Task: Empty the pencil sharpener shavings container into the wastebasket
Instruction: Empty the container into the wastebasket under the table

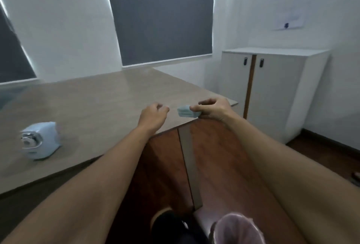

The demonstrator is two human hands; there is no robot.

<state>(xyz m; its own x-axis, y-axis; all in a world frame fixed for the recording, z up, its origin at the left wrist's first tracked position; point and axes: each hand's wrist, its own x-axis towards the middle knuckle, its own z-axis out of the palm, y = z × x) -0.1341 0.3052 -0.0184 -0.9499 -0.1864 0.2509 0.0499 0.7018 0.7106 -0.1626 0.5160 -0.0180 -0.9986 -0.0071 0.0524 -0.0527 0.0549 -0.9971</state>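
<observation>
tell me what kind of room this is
Probably a small office or study room: a wide desk with a pencil sharpener on it, a white two-door cabinet against the wall, and roller blinds over the window.

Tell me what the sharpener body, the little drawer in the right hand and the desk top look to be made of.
Sharpener body: likely pale blue plastic, smooth and slightly glossy, with a shiny chrome-looking metal front.
Drawer, pinched in the right hand: seemingly matching pale blue plastic; blur hides detail.
Desk top: probably laminate, beige wood-grain print with a soft sheen.
</observation>
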